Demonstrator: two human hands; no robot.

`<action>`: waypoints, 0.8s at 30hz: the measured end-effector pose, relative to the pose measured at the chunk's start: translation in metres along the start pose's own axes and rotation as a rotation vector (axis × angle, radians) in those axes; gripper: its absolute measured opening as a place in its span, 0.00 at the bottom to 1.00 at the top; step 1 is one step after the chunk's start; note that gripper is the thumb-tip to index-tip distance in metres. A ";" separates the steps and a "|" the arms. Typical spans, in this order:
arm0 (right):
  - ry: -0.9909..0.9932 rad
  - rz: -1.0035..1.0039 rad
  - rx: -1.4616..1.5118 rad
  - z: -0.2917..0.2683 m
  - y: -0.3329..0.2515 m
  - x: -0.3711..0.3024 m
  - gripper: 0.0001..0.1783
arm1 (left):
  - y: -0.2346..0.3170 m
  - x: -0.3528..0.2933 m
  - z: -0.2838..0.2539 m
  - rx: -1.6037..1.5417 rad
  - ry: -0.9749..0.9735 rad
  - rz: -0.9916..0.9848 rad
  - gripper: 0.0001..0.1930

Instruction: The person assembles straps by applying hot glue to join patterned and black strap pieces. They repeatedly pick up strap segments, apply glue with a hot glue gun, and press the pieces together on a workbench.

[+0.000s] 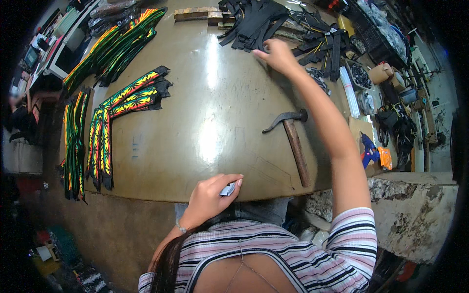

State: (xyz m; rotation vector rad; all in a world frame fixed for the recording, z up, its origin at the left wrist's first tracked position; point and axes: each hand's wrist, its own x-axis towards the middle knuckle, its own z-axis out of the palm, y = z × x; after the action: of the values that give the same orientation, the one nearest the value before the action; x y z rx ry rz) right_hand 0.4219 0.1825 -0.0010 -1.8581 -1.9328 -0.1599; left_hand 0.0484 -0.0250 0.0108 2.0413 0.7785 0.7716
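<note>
Close to the table's near edge, my left hand (211, 198) is closed around a small pale grey-white folded piece (227, 189); its exact kind is too small to make out. My right arm stretches far forward, and my right hand (277, 56) is at the near edge of a heap of black webbing straps (254, 22). Its thumb points left, apart from the curled index finger, and I see no strap lifted between them. Below that hand, a hammer (296, 146) with a wooden handle and a long curved claw lies on the table.
Colourful patterned strips (128, 93) lie in bundles at the left, some hanging over the edge. Wooden blocks (195, 13) sit at the back. More black straps (334, 51), small metal clips (318, 80), a black crate (378, 34) and a blue glue gun (370, 151) line the right side.
</note>
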 end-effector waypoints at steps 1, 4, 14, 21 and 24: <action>-0.002 0.108 -0.019 0.008 -0.006 0.004 0.27 | -0.001 0.001 -0.001 -0.003 -0.009 0.003 0.06; -0.031 0.285 0.122 0.016 -0.011 0.010 0.19 | -0.002 0.001 -0.002 -0.058 0.016 0.013 0.06; -0.037 0.409 0.390 0.004 -0.001 -0.005 0.12 | -0.008 -0.003 0.000 -0.069 0.016 0.088 0.06; -0.208 0.757 1.234 -0.033 -0.039 -0.056 0.11 | -0.007 -0.005 -0.001 -0.092 0.010 0.035 0.06; -0.184 0.758 1.396 -0.055 -0.068 -0.091 0.09 | -0.007 -0.003 -0.002 -0.138 0.018 -0.020 0.08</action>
State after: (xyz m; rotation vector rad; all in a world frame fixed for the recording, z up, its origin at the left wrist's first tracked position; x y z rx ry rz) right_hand 0.3681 0.0722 0.0268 -1.3576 -0.7479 1.2613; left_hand 0.0429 -0.0230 0.0053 1.9026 0.7346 0.8114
